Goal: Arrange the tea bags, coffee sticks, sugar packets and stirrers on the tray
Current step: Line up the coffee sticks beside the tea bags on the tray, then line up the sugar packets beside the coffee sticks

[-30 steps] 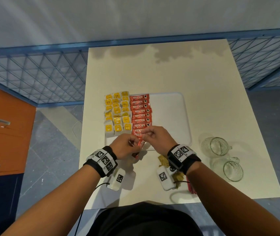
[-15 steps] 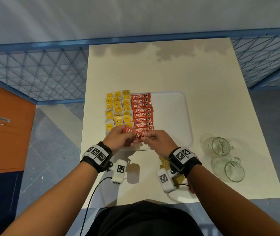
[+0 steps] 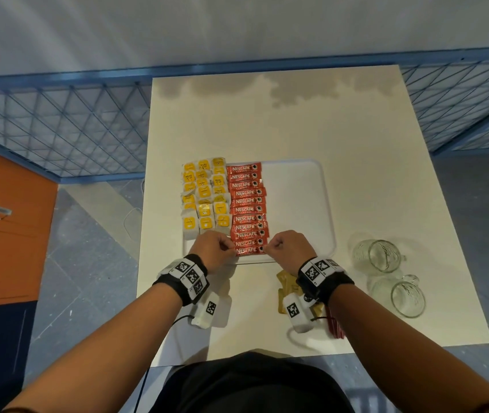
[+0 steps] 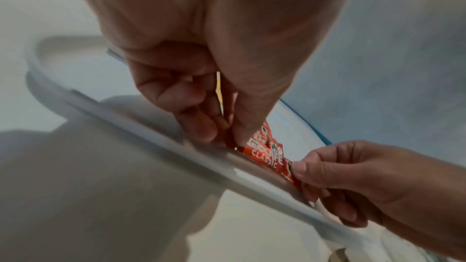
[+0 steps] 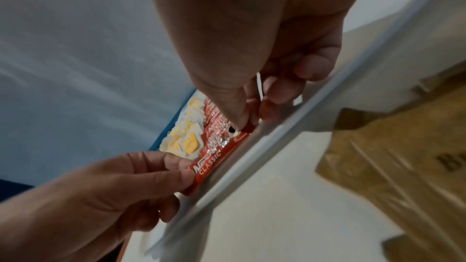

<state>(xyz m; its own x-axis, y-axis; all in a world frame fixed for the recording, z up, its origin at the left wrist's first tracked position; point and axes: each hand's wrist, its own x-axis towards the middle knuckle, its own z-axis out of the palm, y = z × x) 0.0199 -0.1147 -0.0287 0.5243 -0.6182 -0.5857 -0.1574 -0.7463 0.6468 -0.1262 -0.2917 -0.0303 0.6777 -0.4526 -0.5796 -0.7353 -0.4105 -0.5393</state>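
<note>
A white tray (image 3: 300,204) holds several yellow tea bags (image 3: 204,198) at its left and a column of several red coffee sticks (image 3: 246,201) beside them. The nearest coffee stick (image 3: 248,250) (image 4: 264,154) (image 5: 214,156) lies by the tray's near rim. My left hand (image 3: 215,248) pinches its left end and my right hand (image 3: 286,247) pinches its right end. Brown sugar packets (image 3: 289,283) (image 5: 403,166) and red stirrers (image 3: 335,324) lie on the table near my right wrist, partly hidden by it.
Two clear glass mugs (image 3: 378,256) (image 3: 405,296) lie on the table right of the tray. The white table (image 3: 267,120) ends close to my body. A blue mesh fence (image 3: 58,126) stands behind and an orange cabinet (image 3: 2,222) is at the left.
Both hands have brought the coffee stick from a tilt above the tray's near edge down flat as the nearest stick in the red column.
</note>
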